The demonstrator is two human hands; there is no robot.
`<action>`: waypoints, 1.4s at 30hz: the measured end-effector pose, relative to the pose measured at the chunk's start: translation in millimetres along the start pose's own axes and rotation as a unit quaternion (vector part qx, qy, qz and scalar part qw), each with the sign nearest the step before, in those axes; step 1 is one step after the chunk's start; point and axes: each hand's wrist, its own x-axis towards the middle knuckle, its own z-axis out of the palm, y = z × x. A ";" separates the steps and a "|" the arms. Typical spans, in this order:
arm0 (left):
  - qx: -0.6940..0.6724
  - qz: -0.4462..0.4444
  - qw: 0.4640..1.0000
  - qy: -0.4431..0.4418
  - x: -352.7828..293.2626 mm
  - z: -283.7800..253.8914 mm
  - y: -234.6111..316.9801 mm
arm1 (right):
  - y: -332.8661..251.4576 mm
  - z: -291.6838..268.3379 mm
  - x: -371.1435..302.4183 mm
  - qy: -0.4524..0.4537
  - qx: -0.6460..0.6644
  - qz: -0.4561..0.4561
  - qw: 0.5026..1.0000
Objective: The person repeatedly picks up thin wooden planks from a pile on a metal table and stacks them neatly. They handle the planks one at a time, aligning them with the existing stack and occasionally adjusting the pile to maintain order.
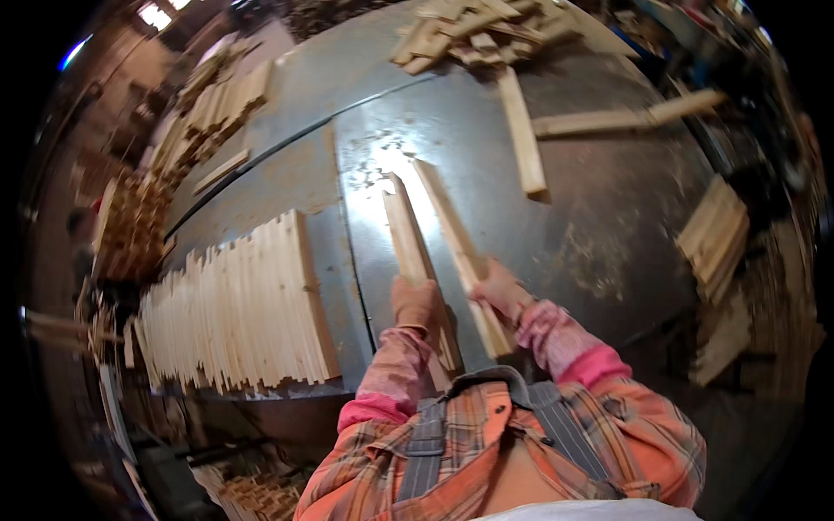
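Observation:
My left hand (pixel 414 302) is closed round a long pale wooden strip (pixel 405 227) near its lower half. A second wooden strip (pixel 446 208) is gripped by my right hand (pixel 502 291), which wraps it from the right side. Both strips point away from me, roughly side by side with a gap between them, over the grey metal table (pixel 591 200). To the left of my left hand lies a row of wooden strips (pixel 234 304), set edge to edge with uneven ends. The undersides of both held strips are hidden.
A loose heap of wood pieces (pixel 486 35) lies at the far side. One strip (pixel 521 130) points toward me from it, and another (pixel 625 120) runs rightward. Stacked wood (pixel 714 234) stands at the right edge. More strips (pixel 217 108) lie at the far left, beyond a dark seam (pixel 287 139).

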 end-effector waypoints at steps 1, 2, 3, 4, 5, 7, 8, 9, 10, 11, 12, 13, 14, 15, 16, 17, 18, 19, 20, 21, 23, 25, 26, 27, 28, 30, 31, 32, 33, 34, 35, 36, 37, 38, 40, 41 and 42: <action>-0.012 0.001 1.000 0.004 -6.1 -0.2 15.1 | 16.0 1.8 16.8 -0.064 0.086 -0.016 0.994; -0.036 0.014 0.998 0.042 -7.2 -0.6 22.2 | 7.1 7.8 24.2 -0.105 0.022 -0.028 0.994; -0.063 0.033 0.995 0.074 -7.9 -0.6 26.3 | -0.7 14.7 27.7 -0.137 -0.044 -0.038 0.989; 0.002 0.043 0.997 0.068 -13.4 2.2 39.3 | 1.3 25.2 31.5 -0.131 -0.120 -0.023 0.984; 0.066 0.047 0.995 0.063 -24.9 2.6 56.5 | 7.1 34.9 34.3 -0.131 -0.198 -0.005 0.971; 0.153 0.044 0.985 0.061 -36.4 4.5 70.4 | -11.8 8.9 50.1 -0.275 -0.280 -0.061 0.918; 0.183 0.050 0.980 0.060 -38.0 6.4 74.5 | -21.5 -4.5 69.7 -0.317 -0.353 -0.035 0.880; 0.215 0.051 0.974 0.054 -39.7 8.0 69.7 | -18.5 -18.9 88.3 -0.164 -0.429 -0.050 0.887; 0.162 0.071 0.980 0.096 -46.8 1.4 59.7 | -46.9 -38.1 93.0 -0.039 -0.392 -0.003 0.919; 0.158 0.075 0.979 0.104 -45.3 6.7 63.7 | -39.9 -67.5 128.9 0.113 -0.321 -0.027 0.940; 0.154 0.060 0.979 0.122 -43.7 4.1 55.1 | -84.2 -77.5 128.4 0.184 -0.314 0.013 0.931; 0.150 0.076 0.978 0.125 -44.2 6.9 63.5 | -69.7 -108.0 168.5 0.300 -0.302 0.004 0.905; 0.153 0.027 0.986 0.060 -46.3 -3.4 77.1 | -74.4 -111.8 185.8 0.248 -0.255 0.036 0.934; 0.142 0.015 0.987 0.073 -47.7 -8.7 74.0 | -91.4 -109.6 198.1 0.191 -0.206 0.063 0.958; 0.130 0.012 0.988 0.085 -50.8 -13.2 70.8 | -107.5 -104.2 210.3 0.138 -0.154 0.089 0.974; 0.119 0.027 0.989 0.087 -49.7 -11.2 76.0 | -97.2 -99.0 234.5 0.121 -0.165 0.046 0.978; 0.132 0.047 0.986 0.091 -45.4 -3.7 82.0 | -71.2 -94.2 266.0 0.112 -0.175 0.005 0.978; 0.133 0.039 0.987 0.087 -44.4 -3.3 81.4 | -69.4 -75.2 280.3 0.105 -0.130 0.002 0.986; 0.134 0.034 0.987 0.084 -43.5 -4.5 84.3 | -71.5 -59.4 291.2 0.100 -0.083 -0.003 0.991; 0.134 0.025 0.987 0.081 -41.8 -4.5 82.0 | -87.7 -26.2 290.5 0.108 0.022 0.032 0.993; 0.141 0.029 0.986 0.089 -40.9 -0.4 82.8 | -112.3 -1.7 291.0 0.173 -0.074 0.145 0.971; 0.145 0.013 0.987 0.075 -44.1 -0.5 91.1 | -110.8 -9.4 303.4 0.191 -0.093 0.144 0.967; 0.136 0.031 0.987 0.082 -43.4 -3.1 84.2 | -108.7 -14.7 292.9 0.179 -0.117 0.104 0.971; 0.126 0.044 0.987 0.087 -42.1 -6.8 77.2 | -107.5 -18.8 277.2 0.163 -0.142 0.066 0.974; 0.116 0.058 0.988 0.089 -42.3 -7.0 69.0 | -105.3 -23.4 255.8 0.170 -0.118 0.072 0.976; 0.114 0.067 0.986 0.100 -42.7 -3.2 65.7 | -93.9 -51.1 204.3 0.106 -0.172 0.044 0.978; 0.115 0.076 0.985 0.104 -40.9 -0.6 62.7 | -80.1 -61.8 178.3 0.076 -0.196 0.032 0.977; 0.102 0.069 0.988 0.089 -42.0 -0.9 65.0 | -47.0 -66.2 157.3 0.103 -0.220 0.026 0.970; 0.090 0.061 0.991 0.078 -42.2 -4.2 68.2 | -14.1 -64.8 137.1 0.127 -0.243 0.016 0.961; 0.080 0.050 0.993 0.067 -40.9 -4.9 66.7 | -0.2 -63.7 107.7 0.124 -0.260 0.032 0.957; 0.092 0.055 0.991 0.076 -39.0 -5.2 60.0 | 3.7 -59.8 77.3 0.115 -0.275 0.043 0.954; 0.105 0.065 0.989 0.086 -33.6 -1.9 52.0 | 6.1 -58.8 51.5 0.108 -0.283 0.068 0.951; 0.119 0.079 0.985 0.093 -29.3 -1.5 47.9 | 6.2 -61.1 25.6 0.105 -0.287 0.095 0.947; 0.028 0.084 0.993 0.075 -24.3 -6.7 46.6 | 10.1 -60.6 7.8 0.101 -0.288 0.121 0.945; -0.147 0.093 0.984 0.037 -25.9 -27.3 46.8 | 44.1 -74.4 -8.6 0.094 -0.250 0.118 0.957; -0.219 0.054 0.974 -0.021 -37.9 -62.2 64.9 | 49.7 -76.6 -15.9 0.095 -0.224 0.116 0.963; -0.414 0.035 0.903 -0.111 -3.4 -53.1 22.9 | 53.8 -83.0 -26.1 0.103 -0.255 0.112 0.955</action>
